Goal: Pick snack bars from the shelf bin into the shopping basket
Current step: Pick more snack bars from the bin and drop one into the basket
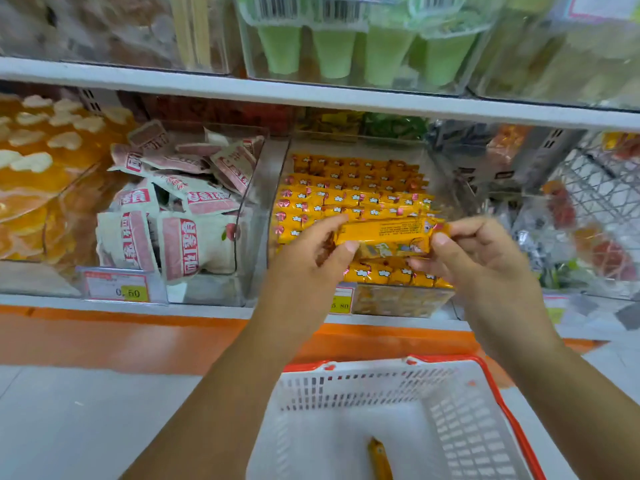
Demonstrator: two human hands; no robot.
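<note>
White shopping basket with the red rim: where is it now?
Head view, bottom right: the white plastic basket sits on the floor below the orange snack-bar bin, one orange bar inside.

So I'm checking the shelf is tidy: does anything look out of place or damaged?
Nothing damaged. The pink-and-white packets lie jumbled in their bin, while the yellow bars sit in neat rows.

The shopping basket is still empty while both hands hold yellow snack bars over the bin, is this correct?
Not quite: the head view shows the shopping basket already holds one yellow bar. The left hand and right hand do hold yellow snack bars over the bin.
</note>
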